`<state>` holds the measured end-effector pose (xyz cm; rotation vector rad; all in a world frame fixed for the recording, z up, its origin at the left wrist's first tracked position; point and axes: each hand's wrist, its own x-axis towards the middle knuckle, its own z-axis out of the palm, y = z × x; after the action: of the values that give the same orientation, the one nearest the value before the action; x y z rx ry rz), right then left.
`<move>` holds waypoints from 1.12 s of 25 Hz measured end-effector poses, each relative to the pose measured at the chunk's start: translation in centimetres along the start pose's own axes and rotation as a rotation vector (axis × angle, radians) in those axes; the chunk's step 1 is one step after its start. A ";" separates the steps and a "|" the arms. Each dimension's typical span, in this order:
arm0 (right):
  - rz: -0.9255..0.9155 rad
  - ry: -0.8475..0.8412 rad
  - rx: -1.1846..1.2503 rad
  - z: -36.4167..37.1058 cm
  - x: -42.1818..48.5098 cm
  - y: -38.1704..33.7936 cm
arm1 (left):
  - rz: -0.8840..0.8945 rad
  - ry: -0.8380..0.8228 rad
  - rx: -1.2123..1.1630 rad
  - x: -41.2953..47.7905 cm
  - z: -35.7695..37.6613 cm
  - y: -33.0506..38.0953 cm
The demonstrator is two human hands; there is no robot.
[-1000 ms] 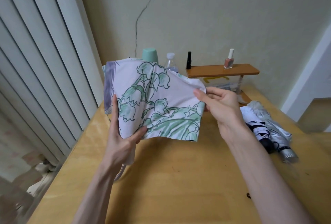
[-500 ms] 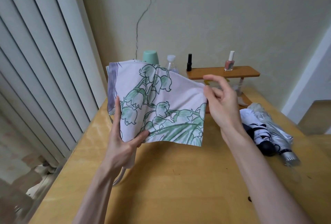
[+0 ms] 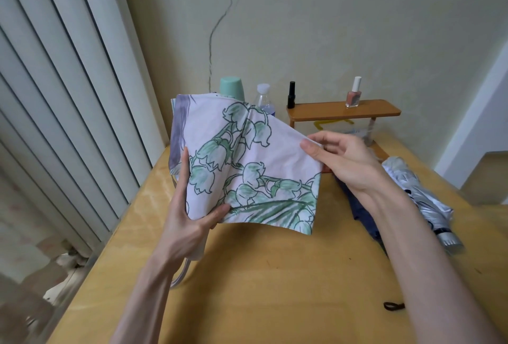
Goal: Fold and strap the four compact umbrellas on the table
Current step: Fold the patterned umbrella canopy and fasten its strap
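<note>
Yellow wooden desk point(image 3: 275, 275) against a cracked wall, blinds running along its left edge. I am holding the floral umbrella point(image 3: 247, 167) up above the desk's middle. My left grip point(image 3: 189, 222) is clamping the bundled canopy near the handle end, and my right grip point(image 3: 346, 159) is pinching a loose panel's upper edge. The fabric is looking thin, soft and probably slippery, with the ribs beneath likely stiff. Best taken by the panel edges. A silver umbrella point(image 3: 420, 200) and a navy umbrella point(image 3: 362, 211) are lying near the right edge.
</note>
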<state>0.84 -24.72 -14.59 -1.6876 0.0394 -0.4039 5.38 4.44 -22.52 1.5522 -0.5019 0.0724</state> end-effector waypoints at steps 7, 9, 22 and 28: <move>-0.095 0.006 0.132 -0.1 -0.3 -0.6 | 0.066 0.008 0.143 0.2 -0.1 -0.5; -0.271 -0.023 0.076 0.5 -0.4 -0.7 | 0.075 0.018 0.164 0.3 -0.1 -0.7; -0.179 -0.355 -0.390 0.6 -1.0 -0.9 | 0.010 -0.010 0.023 0.0 -0.5 -0.5; -0.243 -0.131 -0.536 -3.0 -0.7 -0.9 | -0.027 -0.032 0.070 -0.1 -2.3 -0.8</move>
<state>-0.88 -27.27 -13.54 -2.2566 -0.1693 -0.4917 6.15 6.66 -23.13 1.6307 -0.5081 0.0442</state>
